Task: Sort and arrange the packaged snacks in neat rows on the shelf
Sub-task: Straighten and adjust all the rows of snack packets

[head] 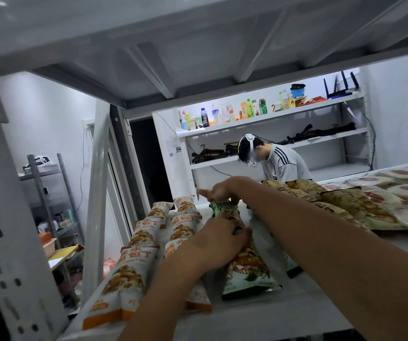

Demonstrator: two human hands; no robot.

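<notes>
left hand (222, 238) gripping, right hand (219, 191) pinching

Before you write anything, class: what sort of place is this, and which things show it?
Probably a shop storeroom: a white metal shelf holds rows of orange-and-white snack packets, the left hand and right hand hold a green snack packet, and a far white shelf carries assorted drink bottles.

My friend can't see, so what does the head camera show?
Both hands hold a green packet on a white shelf: the left hand grips its middle, the right hand its far end. Two rows of orange packets lie to its left, other packets heaped to the right.
</notes>
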